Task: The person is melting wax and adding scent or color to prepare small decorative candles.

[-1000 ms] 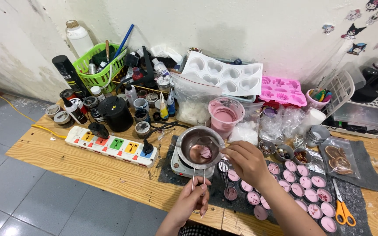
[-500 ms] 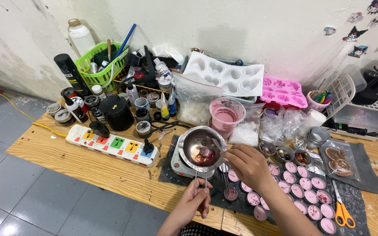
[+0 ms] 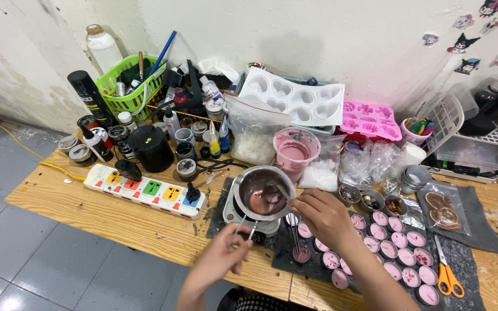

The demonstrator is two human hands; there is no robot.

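Observation:
A small metal pot (image 3: 255, 183) holding dark pink liquid sits on a white heater (image 3: 233, 214) at the table's middle. My left hand (image 3: 221, 260) pinches the pot's thin wire handle (image 3: 243, 229) near the table's front edge. My right hand (image 3: 321, 216) holds a small metal spoon (image 3: 276, 193) whose tip is inside the pot. Just right of that hand, several small round cups of pink wax (image 3: 400, 255) lie in rows on a dark mat (image 3: 462, 260).
Left of the pot lies a white power strip (image 3: 145, 190), with a black pot (image 3: 151, 147) and small jars behind it. A green basket (image 3: 127, 91), a white heart mould (image 3: 295, 102), a pink mould (image 3: 373, 118) and a pink cup (image 3: 295, 151) stand at the back. Orange scissors (image 3: 448, 277) lie at right.
The spoon has shifted a little inside the pot. My left hand has slid slightly to the left on the handle. The pot stays on the heater.

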